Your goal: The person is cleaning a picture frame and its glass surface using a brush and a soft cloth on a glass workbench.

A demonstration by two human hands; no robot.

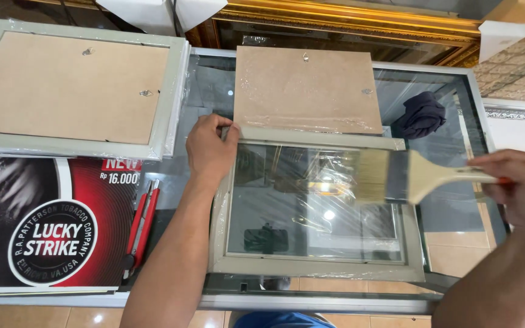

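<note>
A grey picture frame (317,267) with a glass pane lies face down on a glass-topped table (214,91), loose plastic wrap around it. My left hand (209,149) presses on the frame's top left corner. My right hand (518,185) grips the wooden handle of a wide flat paintbrush (405,176), whose pale bristles rest over the glass near the frame's upper right. A brown backing board (307,91) lies just beyond the frame.
A second grey frame (171,103) with its backing in place sits at the far left. Below it lies a red and black poster (50,225) and a red utility knife (143,222). A dark cloth (422,114) is at the right. A gilt frame (347,18) stands behind.
</note>
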